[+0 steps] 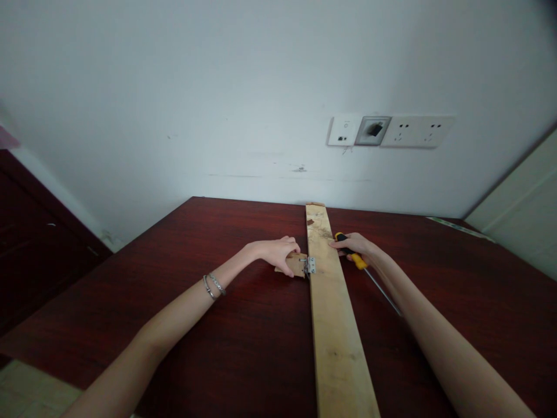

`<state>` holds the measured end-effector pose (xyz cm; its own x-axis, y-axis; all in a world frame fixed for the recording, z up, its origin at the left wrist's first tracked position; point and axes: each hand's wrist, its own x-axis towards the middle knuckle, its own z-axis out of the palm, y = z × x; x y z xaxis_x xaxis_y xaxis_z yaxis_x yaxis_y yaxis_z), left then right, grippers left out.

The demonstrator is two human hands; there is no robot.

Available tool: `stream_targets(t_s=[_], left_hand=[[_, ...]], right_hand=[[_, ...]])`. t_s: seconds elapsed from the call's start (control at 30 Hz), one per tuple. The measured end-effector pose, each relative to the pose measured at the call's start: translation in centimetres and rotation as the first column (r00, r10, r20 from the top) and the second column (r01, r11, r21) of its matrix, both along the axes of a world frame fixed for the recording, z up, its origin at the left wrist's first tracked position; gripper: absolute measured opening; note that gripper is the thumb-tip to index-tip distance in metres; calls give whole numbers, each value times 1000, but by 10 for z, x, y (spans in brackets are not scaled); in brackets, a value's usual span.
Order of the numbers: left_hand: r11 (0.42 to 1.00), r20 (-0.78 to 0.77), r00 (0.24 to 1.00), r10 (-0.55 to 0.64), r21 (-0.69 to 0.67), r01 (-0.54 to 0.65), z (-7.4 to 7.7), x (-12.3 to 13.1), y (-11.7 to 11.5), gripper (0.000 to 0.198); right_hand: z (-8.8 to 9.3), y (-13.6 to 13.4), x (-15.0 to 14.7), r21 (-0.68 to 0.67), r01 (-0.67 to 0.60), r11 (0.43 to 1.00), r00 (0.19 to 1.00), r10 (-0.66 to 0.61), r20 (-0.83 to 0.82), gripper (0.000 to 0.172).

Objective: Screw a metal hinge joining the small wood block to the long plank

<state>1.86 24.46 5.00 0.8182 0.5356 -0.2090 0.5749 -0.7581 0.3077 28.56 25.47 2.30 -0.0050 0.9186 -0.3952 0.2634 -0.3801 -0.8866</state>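
Note:
A long pale wooden board (335, 313) lies lengthwise on the dark red table. On its left edge sits a small metal hinge (310, 265), with one leaf on the board and the other side over a small piece of wood (296, 265). My left hand (281, 253) is closed around that small piece, thumb at the near side and fingers at the far side. My right hand (357, 245) grips a screwdriver (357, 259) with a yellow and black handle, its shaft pointing back toward me. The right fingertips rest at the board's right edge.
The dark red table (235, 348) reaches to a white wall. Sockets and a switch panel (391, 131) are fixed on the wall, one holding a black plug. A thin pale strip (461, 227) lies along the table's far right edge. A dark red door (39, 226) stands at left.

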Motion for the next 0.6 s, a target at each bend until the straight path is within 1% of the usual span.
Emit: stream_targets(t_s=[0.13, 0.3, 0.47, 0.6], left_hand=[[1000, 6, 1000, 1, -2, -1, 1, 0, 0, 65], [1000, 5, 1000, -4, 1, 4, 1, -1, 1, 68], [1000, -10, 1000, -14, 9, 14, 1, 1, 0, 69], [1000, -37, 999, -18, 7, 18, 1, 2, 1, 69]], right_hand=[[2, 0, -4, 22, -5, 1000, 997, 4, 76, 31], [4, 0, -12, 81, -33, 996, 980, 17, 196, 32], [10, -5, -15, 69, -34, 997, 978, 19, 208, 32], [8, -5, -14, 85, -40, 996, 972, 19, 233, 32]])
